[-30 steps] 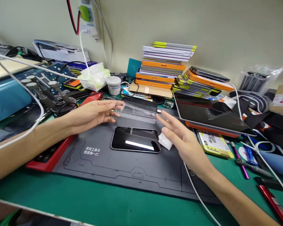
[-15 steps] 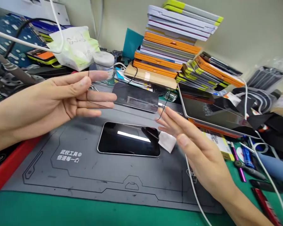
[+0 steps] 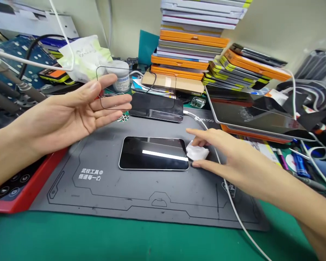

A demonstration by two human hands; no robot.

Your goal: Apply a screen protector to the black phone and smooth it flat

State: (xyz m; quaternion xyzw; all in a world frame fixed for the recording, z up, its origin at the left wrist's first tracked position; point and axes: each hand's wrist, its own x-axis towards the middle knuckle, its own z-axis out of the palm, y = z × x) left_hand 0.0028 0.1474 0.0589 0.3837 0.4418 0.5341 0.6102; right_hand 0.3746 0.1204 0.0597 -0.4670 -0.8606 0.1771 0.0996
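My left hand [image 3: 84, 105] holds a clear glass screen protector [image 3: 175, 88] with a thin black border by its left end, up above the mat. A phone [image 3: 153, 152] with a dark, glossy screen lies face up on the grey mat below. Against the phone's right end is a crumpled white wipe [image 3: 197, 151]. My right hand [image 3: 220, 152] is over this wipe, its thumb and index finger spread on either side; the curled fingers meet the wipe's top edge, and I cannot tell whether they touch it.
Behind the phone lies a second dark phone [image 3: 157, 107] with a white cable [image 3: 230, 199] running past my right hand. A tablet [image 3: 255, 112] rests at right. Stacked orange and white boxes [image 3: 190, 50] stand at the back. A red-edged device [image 3: 24, 195] sits at left.
My right hand has left the screen protector's right side and moved down to the white wipe. My left hand keeps the protector, which now faces the camera more. The view has shifted slightly.
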